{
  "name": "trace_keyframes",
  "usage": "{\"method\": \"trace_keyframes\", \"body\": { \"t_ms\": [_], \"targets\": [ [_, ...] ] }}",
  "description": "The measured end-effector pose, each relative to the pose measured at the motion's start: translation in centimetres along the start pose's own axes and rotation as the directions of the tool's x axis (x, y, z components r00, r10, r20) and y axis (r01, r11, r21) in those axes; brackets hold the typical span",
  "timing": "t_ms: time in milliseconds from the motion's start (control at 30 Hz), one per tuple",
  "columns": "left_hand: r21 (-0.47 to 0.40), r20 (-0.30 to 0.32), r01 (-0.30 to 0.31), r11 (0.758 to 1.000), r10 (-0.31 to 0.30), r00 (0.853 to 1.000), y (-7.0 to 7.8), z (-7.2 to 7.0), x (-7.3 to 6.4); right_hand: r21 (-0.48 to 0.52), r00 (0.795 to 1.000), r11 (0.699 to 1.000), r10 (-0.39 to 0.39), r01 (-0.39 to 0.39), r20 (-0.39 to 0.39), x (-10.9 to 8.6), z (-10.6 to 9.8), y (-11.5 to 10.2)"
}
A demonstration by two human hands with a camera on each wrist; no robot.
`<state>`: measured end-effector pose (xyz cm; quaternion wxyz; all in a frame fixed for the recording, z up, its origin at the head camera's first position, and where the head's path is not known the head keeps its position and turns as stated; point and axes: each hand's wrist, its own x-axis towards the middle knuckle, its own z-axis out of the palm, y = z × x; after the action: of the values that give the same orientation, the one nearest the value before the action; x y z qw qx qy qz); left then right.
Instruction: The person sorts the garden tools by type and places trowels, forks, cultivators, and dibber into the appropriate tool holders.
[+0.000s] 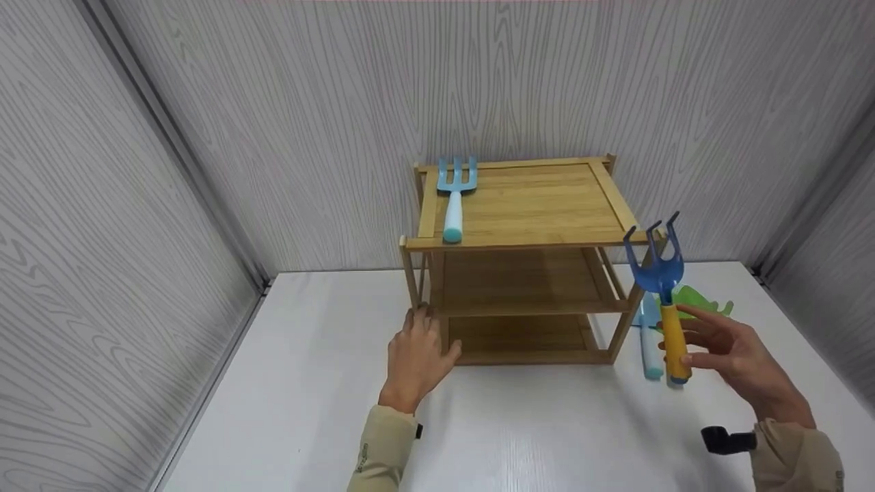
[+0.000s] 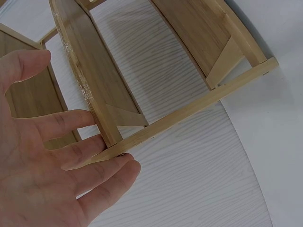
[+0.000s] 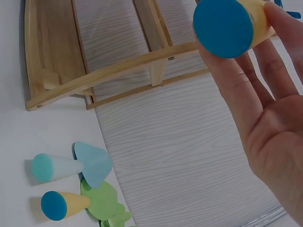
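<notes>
My right hand [image 1: 738, 352] pinches a toy hand cultivator [image 1: 674, 335] by its yellow handle, its three blue prongs pointing up. It is lifted beside the right front post of a three-tier wooden shelf [image 1: 547, 205]. In the right wrist view the handle's blue end cap faces the camera. My left hand [image 1: 420, 352] is at the shelf's left front post. With its fingers extended, it touches the wood at that post in the left wrist view. A light blue hand fork [image 1: 454, 205] lies on the left side of the top tier, prongs toward the back.
Right of the shelf, a light blue trowel [image 3: 92, 163] lies on the white table [image 1: 328, 424]. Next to it is a green-headed tool [image 3: 100, 198] with a yellow handle and another green piece [image 3: 117, 218]. Grey wood-grain panels [image 1: 307, 123] stand behind and at both sides.
</notes>
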<state>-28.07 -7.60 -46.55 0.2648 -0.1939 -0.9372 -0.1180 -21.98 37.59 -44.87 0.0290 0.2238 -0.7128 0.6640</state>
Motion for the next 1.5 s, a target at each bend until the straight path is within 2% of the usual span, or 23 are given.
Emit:
{"method": "trace_keyframes", "body": {
  "t_ms": [233, 400, 700, 933, 1133, 1300, 1400, 1500],
  "targets": [
    [-0.005, -0.013, -0.005, 1.0, 0.005, 1.0, -0.1, 0.1, -0.1, -0.063, 0.998, 0.997, 0.055, -0.055, -0.003, 1.1, 0.8, -0.7],
    [-0.001, -0.01, -0.003, 1.0, 0.003, 1.0, -0.1, 0.0, 0.0, -0.064, 0.999, 0.998, 0.021, -0.019, 0.031, 2.0, 1.5, -1.0],
    [-0.027, 0.029, 0.009, 1.0, -0.008, 1.0, 0.1, -0.1, 0.1, -0.074, 0.996, 0.997, 0.01, -0.003, 0.088, 3.2, 3.1, -1.6],
    [-0.016, -0.007, 0.002, 1.0, -0.002, 1.0, 0.0, 0.0, 0.0, -0.118, 0.992, 0.993, -0.016, 0.031, 0.127, 4.6, 4.6, -2.6],
    [-0.018, -0.013, 0.001, 1.0, -0.001, 1.0, -0.1, -0.1, -0.1, -0.103, 0.993, 0.994, -0.023, 0.035, 0.118, 5.5, 6.1, -2.9],
    [-0.028, 0.006, 0.01, 1.0, -0.01, 1.0, -0.1, 0.0, -0.2, -0.142, 0.995, 0.99, -0.004, 0.019, 0.1, 6.3, 7.4, -3.3],
    [-0.027, 0.003, 0.009, 1.0, -0.008, 1.0, -0.1, 0.0, -0.1, -0.171, 0.994, 0.985, 0.022, -0.004, 0.102, 6.8, 8.1, -3.6],
    [-0.029, -0.008, 0.002, 1.0, -0.002, 1.0, 0.0, 0.1, -0.1, -0.175, 0.993, 0.985, 0.017, 0.003, 0.117, 7.4, 8.8, -3.8]
  ]
}}
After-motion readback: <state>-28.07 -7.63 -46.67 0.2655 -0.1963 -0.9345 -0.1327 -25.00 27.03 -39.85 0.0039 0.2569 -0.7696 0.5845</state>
